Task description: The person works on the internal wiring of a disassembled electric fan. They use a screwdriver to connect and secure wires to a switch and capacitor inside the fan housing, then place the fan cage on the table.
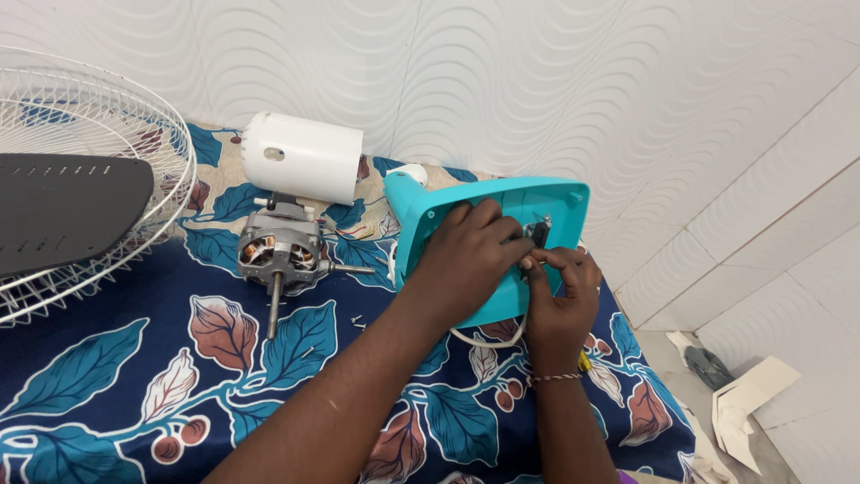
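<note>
Head view is showing one teal fan housing (546, 202) standing tilted on edge under both my hands, its hollow side facing me and its long axis running left to right. My left hand (466, 260) is lying spread across its inner face, holding it steady. My right hand (563, 300) is pinching one small black part (539, 235) at the housing's middle, fingers narrowed. Left of my hands are lying one bare motor (279, 255), shaft toward me, one white cover (300, 157) and one wire grille (98, 134).
</note>
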